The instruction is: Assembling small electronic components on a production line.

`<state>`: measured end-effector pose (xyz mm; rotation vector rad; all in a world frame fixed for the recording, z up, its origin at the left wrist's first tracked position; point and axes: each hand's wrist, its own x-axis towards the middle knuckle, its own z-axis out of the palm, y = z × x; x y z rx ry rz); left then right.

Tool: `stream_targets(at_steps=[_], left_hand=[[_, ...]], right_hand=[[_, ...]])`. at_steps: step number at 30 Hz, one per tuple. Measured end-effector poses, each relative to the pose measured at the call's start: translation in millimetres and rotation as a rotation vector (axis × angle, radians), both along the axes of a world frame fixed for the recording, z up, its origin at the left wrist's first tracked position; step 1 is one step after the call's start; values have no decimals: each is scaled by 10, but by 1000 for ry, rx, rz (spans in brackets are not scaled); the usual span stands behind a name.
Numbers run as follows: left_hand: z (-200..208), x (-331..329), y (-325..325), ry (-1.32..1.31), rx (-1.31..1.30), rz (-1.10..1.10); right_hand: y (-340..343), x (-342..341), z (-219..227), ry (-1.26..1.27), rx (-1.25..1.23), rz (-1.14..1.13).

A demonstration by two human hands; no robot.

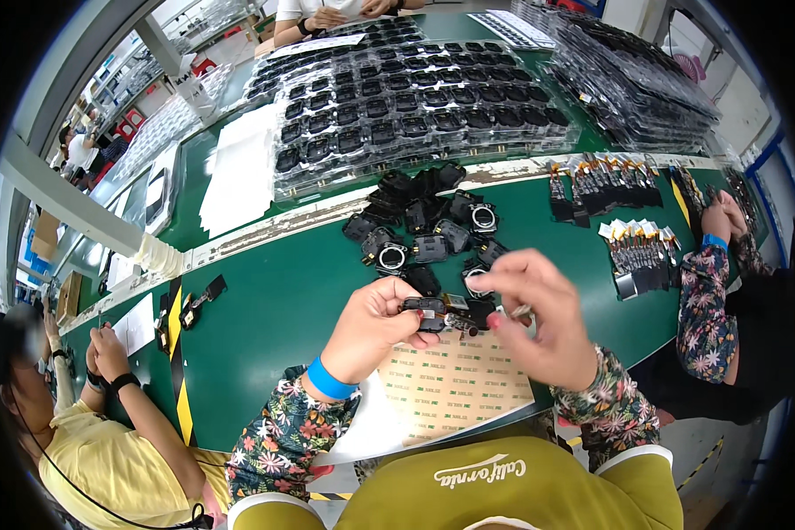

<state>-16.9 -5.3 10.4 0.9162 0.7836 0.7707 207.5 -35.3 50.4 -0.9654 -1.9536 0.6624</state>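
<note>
My left hand, wearing a blue wristband, pinches a small black plastic casing shaped like a watch housing. From its right side a thin part like a flex cable sticks out. Just right of that, my right hand hovers with thumb and forefinger apart. Its other fingers are curled and partly hidden, so a small piece behind them is hard to make out. Under both hands lies a tan printed adhesive sheet on white paper. A loose heap of similar black casings, some with silver rings, sits beyond my hands.
Clear trays of black casings fill the far table, beside stacked trays. Rows of flex-cable parts lie right. White sheets are at far left. Co-workers sit on both sides, one in yellow; another works opposite.
</note>
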Motion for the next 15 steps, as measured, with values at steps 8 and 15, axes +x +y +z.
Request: stream_targets(at_steps=[8,15], left_hand=[[89,99,-96,140,136,-270],[-68,256,-192,345,501,-340]], right_hand=[[64,474,-164,280,-409,17],[120,569,-346,514,-824,120]])
